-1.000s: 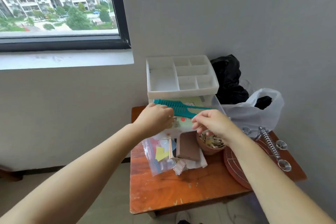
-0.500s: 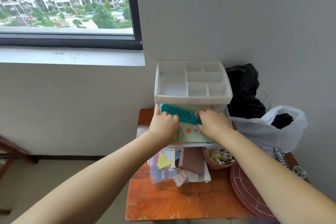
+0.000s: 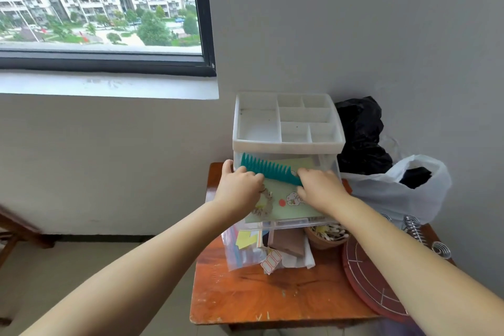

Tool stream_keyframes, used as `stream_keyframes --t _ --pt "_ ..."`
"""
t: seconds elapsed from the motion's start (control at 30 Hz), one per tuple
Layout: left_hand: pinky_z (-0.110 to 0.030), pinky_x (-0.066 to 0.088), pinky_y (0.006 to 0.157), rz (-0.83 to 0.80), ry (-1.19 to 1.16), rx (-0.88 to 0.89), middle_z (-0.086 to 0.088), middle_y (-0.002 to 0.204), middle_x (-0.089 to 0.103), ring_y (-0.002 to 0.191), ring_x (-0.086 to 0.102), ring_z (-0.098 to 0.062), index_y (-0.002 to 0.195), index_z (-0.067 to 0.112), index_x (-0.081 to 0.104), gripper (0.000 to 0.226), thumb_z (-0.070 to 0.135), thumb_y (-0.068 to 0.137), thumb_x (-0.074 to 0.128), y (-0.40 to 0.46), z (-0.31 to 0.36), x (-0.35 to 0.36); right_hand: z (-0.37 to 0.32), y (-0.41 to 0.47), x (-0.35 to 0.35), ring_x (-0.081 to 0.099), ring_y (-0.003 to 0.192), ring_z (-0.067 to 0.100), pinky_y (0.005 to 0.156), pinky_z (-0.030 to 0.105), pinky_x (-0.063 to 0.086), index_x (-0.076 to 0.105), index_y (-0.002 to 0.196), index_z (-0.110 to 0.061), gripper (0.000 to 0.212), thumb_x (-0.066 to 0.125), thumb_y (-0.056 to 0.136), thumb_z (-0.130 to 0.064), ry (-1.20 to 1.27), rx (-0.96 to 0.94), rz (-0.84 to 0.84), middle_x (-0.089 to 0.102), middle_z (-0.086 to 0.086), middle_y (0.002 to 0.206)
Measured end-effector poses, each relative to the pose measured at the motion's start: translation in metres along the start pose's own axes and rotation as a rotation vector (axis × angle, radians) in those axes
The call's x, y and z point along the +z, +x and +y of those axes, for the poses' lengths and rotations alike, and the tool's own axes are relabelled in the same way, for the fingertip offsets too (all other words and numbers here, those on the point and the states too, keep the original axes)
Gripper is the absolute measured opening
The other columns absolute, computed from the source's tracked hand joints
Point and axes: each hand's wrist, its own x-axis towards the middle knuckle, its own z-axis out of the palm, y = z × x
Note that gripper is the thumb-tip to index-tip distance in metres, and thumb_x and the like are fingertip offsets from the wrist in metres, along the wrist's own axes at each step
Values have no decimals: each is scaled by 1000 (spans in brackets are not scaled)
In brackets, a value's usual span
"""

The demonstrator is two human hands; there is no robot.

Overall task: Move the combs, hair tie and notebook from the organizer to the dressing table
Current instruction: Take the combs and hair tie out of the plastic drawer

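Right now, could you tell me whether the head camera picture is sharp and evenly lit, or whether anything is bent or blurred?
Head view: soft daylight from the window, no hard glare; wide-angle bending curves the window sill and stretches both forearms; the teal comb and organizer are fairly sharp; the left hand and right hand look slightly soft at the edges.

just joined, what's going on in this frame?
A person has both hands in the open clear drawer of a white organizer on a small wooden table. The left hand and right hand sit at either end of a teal comb, which lies over a pale green notebook. A hair tie rests on the notebook. All three are in the drawer.
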Motion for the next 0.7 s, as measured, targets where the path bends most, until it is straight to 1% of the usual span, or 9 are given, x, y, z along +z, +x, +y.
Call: stream_keyframes --t 0.07,0.13,0.2,0.33,0.4,0.47,0.53,0.63,0.7 --pt "-40 30 92 36 -99 -8 -1 86 67 87 55 -26 75 22 43 13 19 88 45 -2 -1 -1 -2 -5 -6 60 93 33 73 38 44 53 112 -12 26 43 89 -20 29 -14 -13 63 11 107" --pt "-34 31 77 54 -237 -45 1 83 64 81 56 -26 76 23 47 12 24 88 46 -5 -3 -3 -2 -11 -12 60 93 32 73 39 49 54 116 -13 29 43 90 -18 64 10 -32 60 10 108" --pt "-31 34 68 29 -347 -101 4 77 57 70 52 -23 76 21 51 10 24 86 48 -8 -4 -5 -3 -17 -14 60 93 32 69 37 48 55 116 -13 28 43 91 -18 66 51 -53 59 11 108" --pt "-26 32 48 -8 -489 -170 8 57 49 51 48 -11 60 22 42 24 21 81 51 -22 -8 -6 -9 -33 -14 59 94 33 66 36 43 55 111 -14 23 43 92 -20 104 134 -38 58 11 107" --pt "-27 34 46 -11 -542 -187 5 57 50 52 49 -15 61 16 49 20 19 80 53 -27 -7 -8 -12 -40 -13 60 96 32 69 37 45 56 111 -14 23 43 93 -21 120 173 -29 60 11 109" --pt "-32 41 53 8 -580 -191 -2 63 55 60 51 -22 69 9 55 14 18 80 54 -29 -4 -12 -15 -45 -12 60 99 32 69 36 44 55 114 -14 25 43 93 -22 121 198 -31 60 11 112" --pt "-35 44 56 22 -599 -192 -2 64 57 61 53 -23 70 9 56 13 17 80 54 -31 1 -17 -17 -49 -11 59 102 32 69 36 42 52 119 -14 28 42 94 -22 125 207 -33 59 10 116" --pt "-27 37 49 33 -653 -226 8 59 49 53 48 -13 62 14 49 20 16 81 55 -36 3 -24 -21 -52 -13 58 106 32 76 37 45 51 120 -13 29 41 94 -21 217 181 -47 60 11 120" --pt "-24 37 49 50 -742 -307 6 63 53 57 50 -14 61 13 50 21 15 81 57 -44 -2 -28 -27 -51 -18 59 105 32 79 37 46 52 117 -12 26 43 94 -20 323 143 -71 62 12 117"
